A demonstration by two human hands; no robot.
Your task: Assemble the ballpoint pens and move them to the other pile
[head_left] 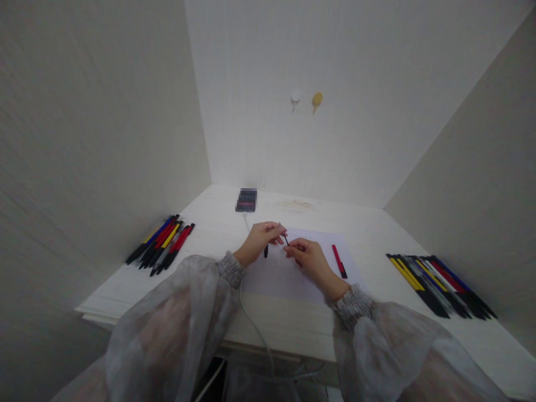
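Observation:
Over a pale sheet of paper [268, 282], my left hand [262, 240] and my right hand [307, 257] are close together. A thin dark rod [285, 239] runs between their fingertips, pinched at its upper end by my left hand and at its lower end by my right. Below the fingers of my left hand, a short black pen part [266, 251] points downward; whether those fingers hold it is unclear. To the right of my right hand lies a red pen piece with a black end [339, 261], on the paper.
Several coloured pens [161, 243] lie piled at the left, and several more [439, 285] are lined up at the right. A blurred-out phone [247, 200] with a white cable sits at the back. Walls enclose the table [205, 223]; two hooks [317, 99] hang behind.

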